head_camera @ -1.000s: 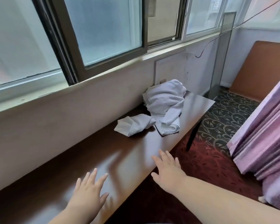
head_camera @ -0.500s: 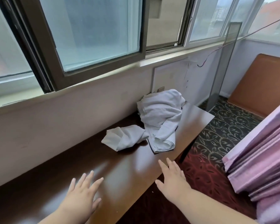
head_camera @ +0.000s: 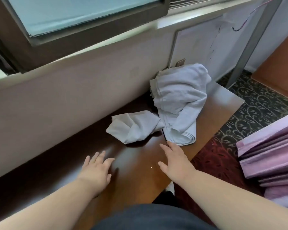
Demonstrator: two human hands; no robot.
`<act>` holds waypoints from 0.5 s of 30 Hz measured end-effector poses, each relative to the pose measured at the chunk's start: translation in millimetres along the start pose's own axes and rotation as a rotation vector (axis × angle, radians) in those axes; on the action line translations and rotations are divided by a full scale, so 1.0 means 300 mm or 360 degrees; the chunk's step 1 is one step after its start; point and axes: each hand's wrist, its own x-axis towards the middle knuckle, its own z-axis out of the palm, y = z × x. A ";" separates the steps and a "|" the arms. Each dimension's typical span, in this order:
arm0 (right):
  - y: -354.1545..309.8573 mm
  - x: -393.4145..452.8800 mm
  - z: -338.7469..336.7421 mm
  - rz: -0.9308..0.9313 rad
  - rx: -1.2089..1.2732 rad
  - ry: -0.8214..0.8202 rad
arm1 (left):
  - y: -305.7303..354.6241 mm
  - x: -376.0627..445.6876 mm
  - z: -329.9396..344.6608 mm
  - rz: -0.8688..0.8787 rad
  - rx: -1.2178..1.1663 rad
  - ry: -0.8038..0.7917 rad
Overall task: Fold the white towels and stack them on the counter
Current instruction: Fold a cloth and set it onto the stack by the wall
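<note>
Both hands were stretched over the brown worktop [head_camera: 136, 156] with straight fingers and held nothing. The right grip [head_camera: 174, 161] had its fingertips [head_camera: 169, 143] just beside the folded edge of the big white towel [head_camera: 181, 100]. A smaller crumpled towel [head_camera: 133, 126] lay ahead of the left grip [head_camera: 96, 170], apart from it. To the right of the right grip hung a pink curtain [head_camera: 269, 156].

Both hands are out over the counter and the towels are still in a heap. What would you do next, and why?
Probably reach the right hand a little further and take the near edge of the big crumpled towel. Its fingertips are almost there, both hands are empty, and nothing is folded yet.
</note>
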 end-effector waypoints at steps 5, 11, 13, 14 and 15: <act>0.002 0.253 -0.044 -0.0175 -0.0051 -0.0016 | 0.030 0.097 -0.008 -0.0077 -0.0048 -0.0078; -0.007 0.582 -0.085 -0.0362 -0.0196 -0.0247 | 0.112 0.287 -0.089 -0.0226 -0.0273 -0.0167; -0.008 0.679 -0.094 -0.0403 -0.0275 -0.0326 | 0.160 0.365 -0.119 -0.0301 -0.0465 -0.0169; -0.009 0.724 -0.099 -0.0414 -0.0303 -0.0365 | 0.183 0.406 -0.132 -0.0335 -0.0567 -0.0165; -0.007 0.768 -0.098 -0.0418 -0.0316 -0.0426 | 0.209 0.447 -0.138 -0.0379 -0.0661 -0.0174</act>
